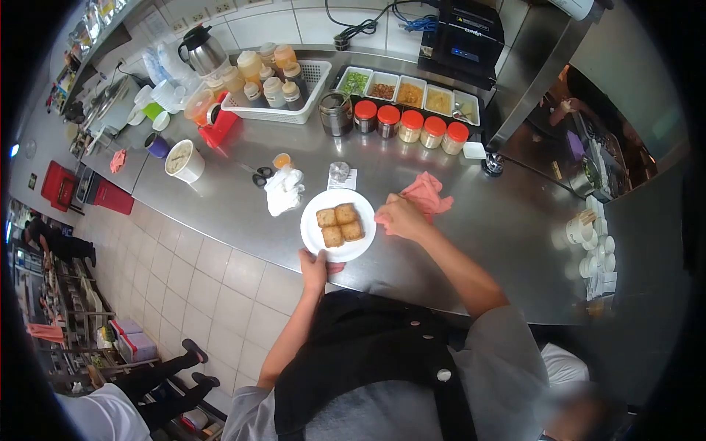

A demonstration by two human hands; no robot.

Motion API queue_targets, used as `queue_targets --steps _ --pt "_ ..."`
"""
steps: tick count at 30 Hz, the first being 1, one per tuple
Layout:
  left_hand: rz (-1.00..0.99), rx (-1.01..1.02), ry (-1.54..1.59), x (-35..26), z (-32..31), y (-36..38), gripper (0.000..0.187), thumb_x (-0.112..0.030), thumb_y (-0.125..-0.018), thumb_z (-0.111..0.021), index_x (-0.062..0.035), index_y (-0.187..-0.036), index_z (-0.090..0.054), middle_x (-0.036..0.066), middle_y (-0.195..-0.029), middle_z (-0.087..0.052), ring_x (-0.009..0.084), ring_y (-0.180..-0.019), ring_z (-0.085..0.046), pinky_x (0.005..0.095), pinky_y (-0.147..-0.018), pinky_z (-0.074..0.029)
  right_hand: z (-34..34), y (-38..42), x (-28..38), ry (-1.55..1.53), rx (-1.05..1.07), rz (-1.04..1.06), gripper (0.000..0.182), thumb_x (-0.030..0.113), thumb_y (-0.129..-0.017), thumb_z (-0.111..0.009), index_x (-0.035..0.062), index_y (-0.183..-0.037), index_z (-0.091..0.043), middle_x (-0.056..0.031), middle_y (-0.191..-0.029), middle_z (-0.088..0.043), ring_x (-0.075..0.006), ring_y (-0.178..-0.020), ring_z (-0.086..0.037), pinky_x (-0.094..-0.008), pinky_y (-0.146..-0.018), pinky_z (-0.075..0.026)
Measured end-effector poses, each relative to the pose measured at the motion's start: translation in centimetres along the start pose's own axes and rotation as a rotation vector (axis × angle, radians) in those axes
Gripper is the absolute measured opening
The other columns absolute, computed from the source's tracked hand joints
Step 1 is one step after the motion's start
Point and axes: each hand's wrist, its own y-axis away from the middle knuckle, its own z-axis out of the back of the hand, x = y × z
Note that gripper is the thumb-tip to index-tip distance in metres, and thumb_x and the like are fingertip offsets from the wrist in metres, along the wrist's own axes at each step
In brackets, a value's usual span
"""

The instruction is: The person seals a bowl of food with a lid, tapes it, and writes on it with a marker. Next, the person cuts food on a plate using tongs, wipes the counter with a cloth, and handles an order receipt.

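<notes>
A round white plate (310, 234) carries several browned square pieces (340, 225), which look like toast or fried cakes, set close together. My left hand (315, 270) grips the plate's near rim, thumb on top and fingers partly hidden beneath. At the plate's right edge, my right hand (403, 218) is closed on a pink cloth (428, 195), whose loose part spreads on the steel counter behind the fingers. A crumpled white cloth (284, 192) lies left of the plate, beside black-handled scissors (261, 176). Just beyond the plate is a small silvery round object (339, 171) on a paper slip.
Red-lidded jars (411, 126) line the back below a tray of topping containers (409, 92). A white basket (309, 92) holds several sauce bottles. A white tub (184, 162) stands left. Other people are at lower left and right.
</notes>
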Motion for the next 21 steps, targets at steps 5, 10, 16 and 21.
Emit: queue_targets --steps 5,10,16,21 --pt "0.033 0.049 0.08 0.4 -0.1 0.0 0.034 -0.004 -0.096 -0.045 0.0005 -0.12 -0.022 0.028 -0.102 -0.053 0.0364 -0.064 -0.069 0.0413 -0.054 -0.062 -3.8 2.5 1.5 0.177 -0.269 0.136 0.01 0.011 -0.082 -0.06 0.01 -0.085 -0.069 -0.0123 -0.089 -0.056 -0.0304 -0.092 -0.055 -0.0453 -0.085 -0.04" --pt "0.068 -0.01 0.159 0.8 -1.1 0.5 0.04 -0.009 -0.096 -0.051 0.0022 -0.123 -0.023 0.029 -0.107 -0.055 0.0387 -0.066 -0.069 0.0444 -0.059 -0.063 -1.9 4.4 2.1 -0.128 0.26 0.075 0.009 0.007 -0.079 -0.063 0.007 -0.082 -0.07 -0.014 -0.088 -0.061 -0.0326 -0.085 -0.06 -0.0416 -0.074 -0.045" --pt "0.233 0.263 -0.053 -2.1 1.6 0.8 0.028 -0.018 -0.101 -0.047 0.0061 -0.109 -0.035 0.026 -0.083 -0.068 0.0285 -0.064 -0.07 0.0346 -0.054 -0.06 -2.9 3.1 0.5 -0.093 -0.364 0.055 0.008 0.01 -0.08 -0.064 0.0065 -0.083 -0.07 -0.0157 -0.088 -0.061 -0.0332 -0.087 -0.06 -0.0404 -0.072 -0.046" --pt "-0.039 0.116 -0.289 -2.4 3.4 -4.2 0.033 -0.024 -0.099 -0.053 0.0041 -0.112 -0.04 0.021 -0.072 -0.065 0.0276 -0.055 -0.068 0.0352 -0.046 -0.057 -3.7 2.3 2.8 0.309 -0.479 0.033 0.012 0.012 -0.082 -0.063 0.0074 -0.091 -0.069 -0.0135 -0.091 -0.059 -0.0323 -0.099 -0.057 -0.0407 -0.079 -0.045"
